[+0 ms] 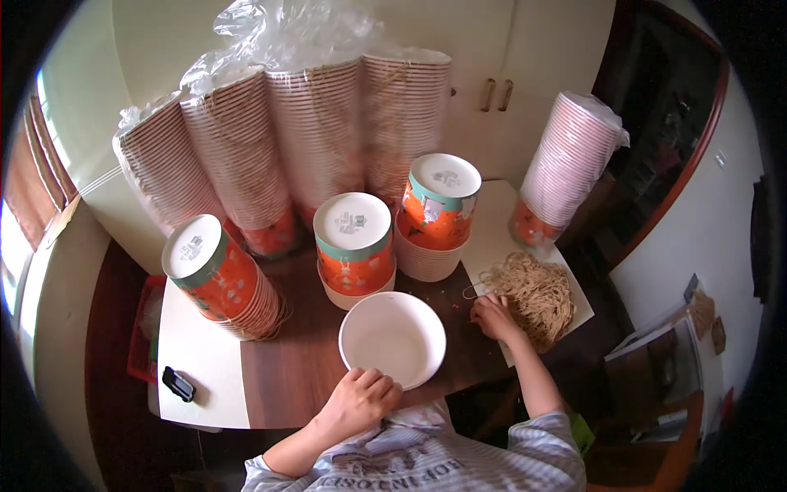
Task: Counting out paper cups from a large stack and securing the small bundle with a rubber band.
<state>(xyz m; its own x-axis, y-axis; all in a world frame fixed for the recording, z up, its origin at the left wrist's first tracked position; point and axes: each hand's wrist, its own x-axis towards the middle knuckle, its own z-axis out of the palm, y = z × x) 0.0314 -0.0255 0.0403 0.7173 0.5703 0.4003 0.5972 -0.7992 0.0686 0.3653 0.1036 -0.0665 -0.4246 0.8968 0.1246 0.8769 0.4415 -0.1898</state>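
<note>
A white paper bucket [392, 336] stands mouth up at the table's near edge, its inside bare. My left hand [361, 399] is closed on its near rim, fingers curled over the edge. At the right, my right hand [492, 316] is closed in a pinch beside a tangled heap of thin tan cord [534, 299]. A thin strand loops out by its fingertips, which seem to hold it; the grip itself is partly hidden. Beyond the bucket, upside-down orange-and-green paper buckets stand in stacks: a middle stack [354, 250] and a right one [441, 215].
Another upside-down stack [215, 271] leans at the left, tan strands round its base. Tall plastic-wrapped bucket stacks [316, 131] line the back; one wrapped stack [567, 164] stands far right. A small black object [178, 384] lies on the white left part of the table [215, 402].
</note>
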